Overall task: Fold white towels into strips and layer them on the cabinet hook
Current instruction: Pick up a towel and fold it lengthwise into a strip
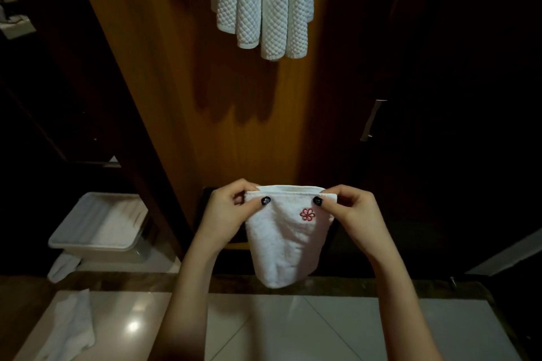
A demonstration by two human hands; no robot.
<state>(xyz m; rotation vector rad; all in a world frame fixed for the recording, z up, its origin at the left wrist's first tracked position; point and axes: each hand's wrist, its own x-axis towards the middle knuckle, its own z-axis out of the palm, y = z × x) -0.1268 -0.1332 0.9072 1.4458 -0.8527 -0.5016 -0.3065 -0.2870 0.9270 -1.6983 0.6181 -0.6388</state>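
A small white towel point(283, 246) with a red embroidered flower hangs folded in half in front of me, its fold at the bottom. My left hand point(225, 211) pinches its top left corner, and my right hand point(352, 214) pinches its top right corner. Both thumbs lie on the near face. Higher up, several white quilted towels point(262, 3) hang in strips against the wooden cabinet panel point(234, 114). The hook itself is out of view above the frame.
A white plastic bin point(70, 239) with white towels inside stands on the floor at the left. One loose white towel point(70, 328) lies on the tiled floor at lower left. A dark cabinet door with a metal handle point(372, 120) is at the right.
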